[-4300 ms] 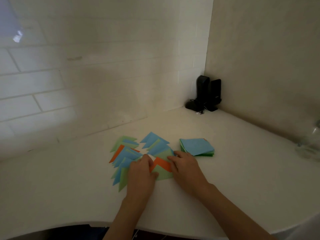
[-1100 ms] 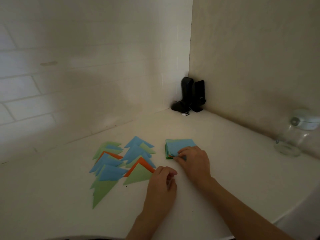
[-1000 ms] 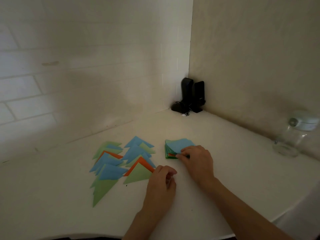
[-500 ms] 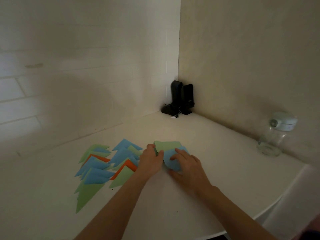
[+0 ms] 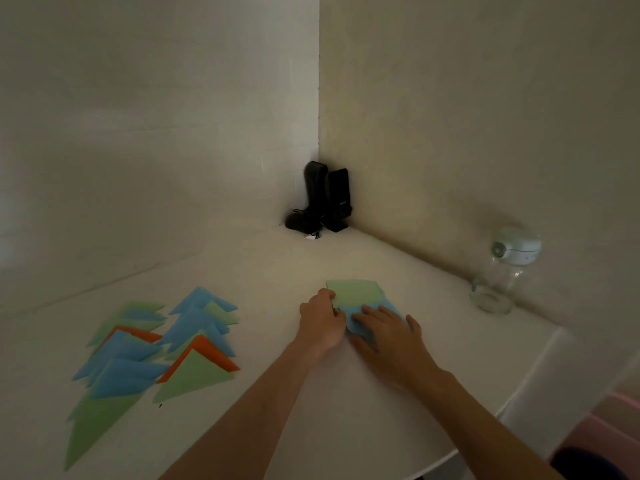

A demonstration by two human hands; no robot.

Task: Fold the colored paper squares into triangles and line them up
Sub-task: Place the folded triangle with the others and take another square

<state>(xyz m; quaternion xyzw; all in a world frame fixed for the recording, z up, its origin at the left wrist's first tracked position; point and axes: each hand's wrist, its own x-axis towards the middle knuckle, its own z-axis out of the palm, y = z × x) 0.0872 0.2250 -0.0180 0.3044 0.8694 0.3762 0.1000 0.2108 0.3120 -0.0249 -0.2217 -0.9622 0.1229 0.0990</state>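
Observation:
A stack of paper squares (image 5: pixel 356 293) lies on the white table (image 5: pixel 277 268), a green sheet showing on top. My left hand (image 5: pixel 320 320) holds the stack's left edge with curled fingers. My right hand (image 5: pixel 388 329) lies flat on a blue square (image 5: pixel 356 325) that sits half off the stack toward me. To the left, folded blue, green and orange triangles (image 5: pixel 194 341) lie overlapping in two rows.
Two black speakers (image 5: pixel 325 199) stand in the far corner where the walls meet. A clear glass jar (image 5: pixel 498 275) with a pale lid stands at the right by the wall. The table's rounded front edge runs below my forearms.
My left hand has left the triangles and moved right to the stack's edge. My right hand has slid the blue top square toward me, uncovering a green sheet. The view has turned right.

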